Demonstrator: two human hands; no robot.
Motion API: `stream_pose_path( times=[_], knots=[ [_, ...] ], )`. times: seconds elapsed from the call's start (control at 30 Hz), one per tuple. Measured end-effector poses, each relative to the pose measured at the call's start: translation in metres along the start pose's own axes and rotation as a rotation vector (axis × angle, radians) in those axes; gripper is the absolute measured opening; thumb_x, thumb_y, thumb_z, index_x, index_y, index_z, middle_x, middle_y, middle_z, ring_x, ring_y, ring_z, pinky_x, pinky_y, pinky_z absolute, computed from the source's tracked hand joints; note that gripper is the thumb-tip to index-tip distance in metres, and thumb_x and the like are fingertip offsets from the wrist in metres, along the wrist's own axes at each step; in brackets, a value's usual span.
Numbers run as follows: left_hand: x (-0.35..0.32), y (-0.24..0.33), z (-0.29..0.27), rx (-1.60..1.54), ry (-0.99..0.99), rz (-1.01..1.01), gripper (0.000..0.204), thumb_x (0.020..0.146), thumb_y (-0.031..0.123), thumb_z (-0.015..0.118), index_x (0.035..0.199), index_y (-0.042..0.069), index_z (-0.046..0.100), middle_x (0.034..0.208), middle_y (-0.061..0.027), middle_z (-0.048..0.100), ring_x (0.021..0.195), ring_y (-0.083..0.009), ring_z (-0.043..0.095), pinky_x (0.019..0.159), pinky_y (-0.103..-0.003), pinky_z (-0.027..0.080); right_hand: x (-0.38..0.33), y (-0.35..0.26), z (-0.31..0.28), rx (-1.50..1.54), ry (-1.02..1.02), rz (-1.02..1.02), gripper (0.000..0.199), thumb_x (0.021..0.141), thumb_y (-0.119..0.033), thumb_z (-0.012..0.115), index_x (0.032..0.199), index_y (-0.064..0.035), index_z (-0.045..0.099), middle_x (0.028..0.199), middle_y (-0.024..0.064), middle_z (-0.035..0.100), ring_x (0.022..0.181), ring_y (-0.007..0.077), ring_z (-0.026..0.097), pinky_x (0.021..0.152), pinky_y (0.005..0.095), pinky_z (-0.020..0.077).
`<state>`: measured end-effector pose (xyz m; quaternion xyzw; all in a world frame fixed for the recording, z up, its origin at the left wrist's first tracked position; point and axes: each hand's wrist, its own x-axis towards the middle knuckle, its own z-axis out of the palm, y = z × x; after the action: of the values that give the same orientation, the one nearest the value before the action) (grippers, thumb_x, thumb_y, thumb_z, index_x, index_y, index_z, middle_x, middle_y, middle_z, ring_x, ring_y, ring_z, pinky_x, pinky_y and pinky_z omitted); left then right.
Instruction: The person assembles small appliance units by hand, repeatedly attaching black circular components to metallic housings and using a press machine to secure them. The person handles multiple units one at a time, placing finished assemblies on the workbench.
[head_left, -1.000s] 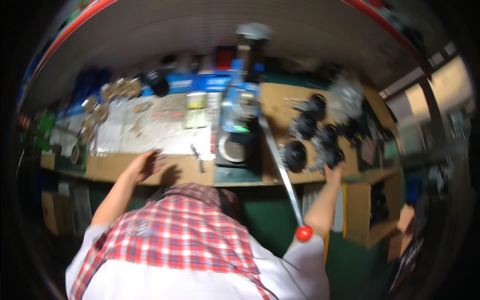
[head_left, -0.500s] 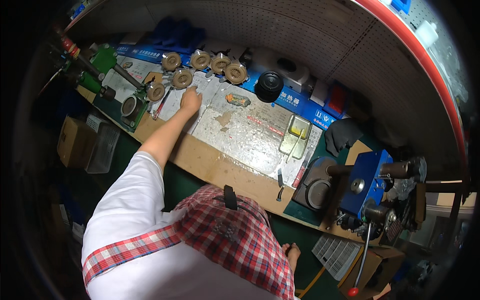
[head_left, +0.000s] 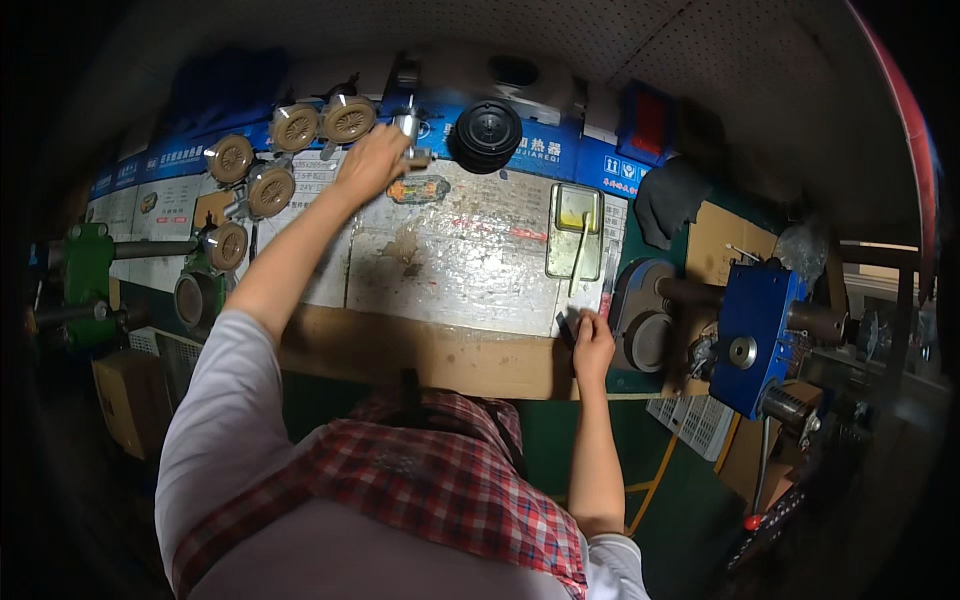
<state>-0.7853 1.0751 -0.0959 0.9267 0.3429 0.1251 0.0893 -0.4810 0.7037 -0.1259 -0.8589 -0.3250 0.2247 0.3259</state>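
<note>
At the back of the bench my left hand [head_left: 378,160] is closed round a silver cylindrical metal part [head_left: 407,123]; my fingers hide much of it. Just left of it sits a brown ribbed fan wheel [head_left: 349,119] under a clear cover, with several similar wheels further left. A black round part with a ridged side [head_left: 486,135] stands to the right of my left hand. Near the front right edge my right hand [head_left: 593,345] pinches a small dark tool [head_left: 569,322], its shape mostly hidden.
A metal tray [head_left: 551,262] with yellow liquid and a pale brush [head_left: 580,255] lies at right. A blue press [head_left: 752,335] stands on the far right, a green press [head_left: 90,265] on the left. An orange and green object [head_left: 419,189] lies mid-bench.
My left hand has moved right along the row and now grips a metal part. My right hand has come up from below the bench edge to the small dark tool. The view has turned.
</note>
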Motion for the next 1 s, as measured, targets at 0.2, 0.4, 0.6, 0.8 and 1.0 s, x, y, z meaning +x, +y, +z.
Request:
stream_pose_path(
  times=[0.2, 0.4, 0.6, 0.8, 1.0],
  knots=[
    [-0.125, 0.072, 0.083, -0.096, 0.055, 0.246, 0.018, 0.079, 0.013, 0.064, 0.095, 0.014, 0.058, 0.09, -0.0087, 0.056, 0.078, -0.0269, 0.055, 0.066, -0.039, 0.048, 0.079, -0.01, 0.053, -0.493, 0.23, -0.083, 0.02, 0.088, -0.015, 0.063, 0.099, 0.002, 0.062, 0.097, 0.0213, 0.06, 0.101, 0.039, 0.055, 0.085, 0.0464, 0.0455],
    [-0.198, 0.14, 0.082, -0.341, -0.03, 0.035, 0.024, 0.08, 0.008, 0.059, 0.103, 0.007, 0.066, 0.09, -0.0111, 0.06, 0.08, -0.0299, 0.057, 0.069, -0.039, 0.049, 0.096, -0.032, 0.069, -0.554, 0.186, 0.045, 0.022, 0.088, -0.017, 0.062, 0.097, 0.001, 0.053, 0.096, 0.0241, 0.059, 0.091, 0.0422, 0.059, 0.081, 0.0496, 0.0486],
    [-0.263, 0.106, 0.08, -0.356, -0.475, -0.02, 0.045, 0.077, 0.032, 0.067, 0.108, 0.0, 0.064, 0.104, -0.0195, 0.063, 0.093, -0.0393, 0.059, 0.082, -0.05, 0.047, 0.127, -0.051, 0.051, -0.594, 0.093, -0.008, 0.034, 0.092, -0.002, 0.044, 0.125, -0.0087, 0.049, 0.105, 0.0245, 0.062, 0.094, 0.0432, 0.062, 0.079, 0.0491, 0.0508],
    [-0.211, 0.018, 0.097, -0.294, -0.03, -0.098, 0.075, 0.08, 0.035, 0.067, 0.142, 0.006, 0.037, 0.143, -0.0239, 0.037, 0.13, -0.0453, 0.036, 0.109, -0.055, 0.027, 0.138, -0.064, 0.044, -0.731, -0.009, 0.03, 0.047, 0.088, 0.0, 0.046, 0.131, -0.0181, 0.053, 0.109, 0.0233, 0.063, 0.095, 0.0412, 0.065, 0.08, 0.0483, 0.0518],
    [-0.127, 0.048, 0.078, -0.199, -0.218, 0.261, 0.058, 0.079, 0.022, 0.068, 0.135, 0.02, 0.053, 0.148, -0.0146, 0.037, 0.139, -0.0378, 0.03, 0.112, -0.059, 0.02, 0.114, -0.082, 0.013, -0.495, 0.085, 0.151, 0.04, 0.093, -0.012, 0.048, 0.133, -0.0181, 0.052, 0.106, 0.0251, 0.066, 0.094, 0.0427, 0.064, 0.084, 0.0493, 0.0508]
  ],
)
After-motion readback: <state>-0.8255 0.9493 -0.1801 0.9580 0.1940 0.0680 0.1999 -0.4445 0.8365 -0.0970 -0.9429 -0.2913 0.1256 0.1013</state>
